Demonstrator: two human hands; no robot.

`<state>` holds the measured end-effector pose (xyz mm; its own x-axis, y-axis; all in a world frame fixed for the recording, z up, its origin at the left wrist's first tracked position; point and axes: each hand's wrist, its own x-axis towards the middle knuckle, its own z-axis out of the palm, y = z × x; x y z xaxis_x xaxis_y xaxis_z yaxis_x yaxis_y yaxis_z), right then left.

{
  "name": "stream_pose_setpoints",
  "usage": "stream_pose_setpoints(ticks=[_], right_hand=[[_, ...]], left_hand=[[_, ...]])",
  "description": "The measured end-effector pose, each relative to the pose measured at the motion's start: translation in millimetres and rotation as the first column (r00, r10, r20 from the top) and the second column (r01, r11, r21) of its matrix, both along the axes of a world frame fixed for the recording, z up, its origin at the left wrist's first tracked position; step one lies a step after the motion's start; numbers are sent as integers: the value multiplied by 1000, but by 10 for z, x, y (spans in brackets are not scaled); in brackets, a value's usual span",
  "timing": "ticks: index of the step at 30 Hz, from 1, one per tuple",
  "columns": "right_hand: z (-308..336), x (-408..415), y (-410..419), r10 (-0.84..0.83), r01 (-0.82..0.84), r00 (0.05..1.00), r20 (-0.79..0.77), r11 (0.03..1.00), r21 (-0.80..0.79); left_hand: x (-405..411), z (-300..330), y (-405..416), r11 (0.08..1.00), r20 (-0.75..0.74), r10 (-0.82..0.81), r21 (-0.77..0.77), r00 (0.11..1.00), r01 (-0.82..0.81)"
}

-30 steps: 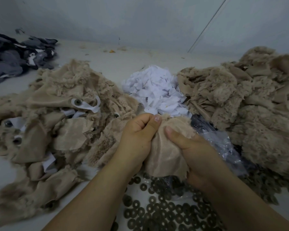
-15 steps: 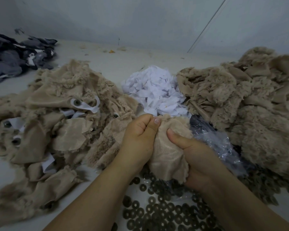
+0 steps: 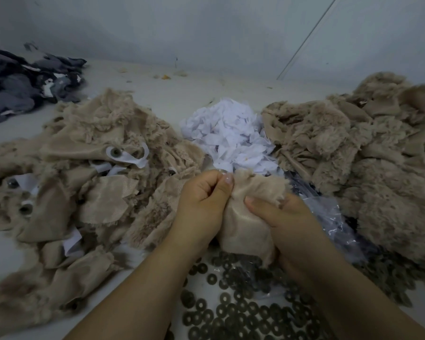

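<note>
A beige plush fabric piece (image 3: 243,224) is gripped by the left hand (image 3: 201,204) and right hand (image 3: 287,224), fingers curled tightly round it, above scattered dark washers (image 3: 231,312).

The plush fabric piece (image 3: 243,229) is light tan. The left fur pile (image 3: 88,192) and right fur pile (image 3: 358,158) are tan too. The far scrap pile (image 3: 231,138) is white. The near washers (image 3: 231,312) are dark. The far-left cloth heap (image 3: 22,89) is grey and black.
</note>
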<state>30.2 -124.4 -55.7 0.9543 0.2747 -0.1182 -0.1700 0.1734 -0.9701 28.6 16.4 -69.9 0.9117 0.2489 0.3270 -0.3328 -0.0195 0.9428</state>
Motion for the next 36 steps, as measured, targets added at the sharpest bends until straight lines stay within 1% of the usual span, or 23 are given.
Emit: stream_pose_setpoints(ticks=[1,2,4,6,9,11,13,15,17,19,22,25,29,33,36], right_hand=[[16,3,-6,-7,12,998,64,996,-87],[27,1,-11,-1,14,995,102,991,-135],[43,-10,-14,23,-2,991,128,986,-166],[43,-20,-13,17,-6,996,90,993,-121],[35,5,-11,-16,21,997,-82,998,60],[39,28,-12,-61,77,987,-150,992,102],[34,28,-7,-51,84,980,-195,982,168],[27,8,7,-21,65,978,-206,976,207],[14,-7,16,-17,58,980,-199,978,202],[17,-9,20,-35,72,980,-194,979,189],[37,-12,17,-41,76,982,-184,980,186],[36,-19,24,-48,77,983,-180,985,156],[50,0,19,-86,114,967,-239,988,104],[62,16,1,-89,121,953,-289,988,94],[70,13,-6,-72,102,949,-308,991,83]], left_hand=[[-8,10,-6,999,5,-24,-24,1000,24],[-14,16,-12,998,10,-49,-35,999,49],[-23,13,-19,998,7,-58,20,998,57],[-25,5,-22,998,-11,-49,45,999,49],[-30,5,-30,997,-8,-58,44,998,58],[-39,16,-48,997,0,-54,58,999,54],[-41,9,-56,999,-1,-40,21,999,40],[-40,6,-58,999,-25,-17,-51,1000,16],[-41,9,-66,994,-64,-17,-107,998,10],[-48,13,-77,994,-86,-31,-109,996,22],[-61,25,-80,996,-61,-57,-65,996,53],[-65,36,-86,1000,-24,-28,-4,999,28],[-56,22,-81,999,-33,-5,-37,999,4],[-55,10,-92,1000,-43,-12,-23,999,11],[-51,8,-90,1000,-15,-17,20,1000,17]])
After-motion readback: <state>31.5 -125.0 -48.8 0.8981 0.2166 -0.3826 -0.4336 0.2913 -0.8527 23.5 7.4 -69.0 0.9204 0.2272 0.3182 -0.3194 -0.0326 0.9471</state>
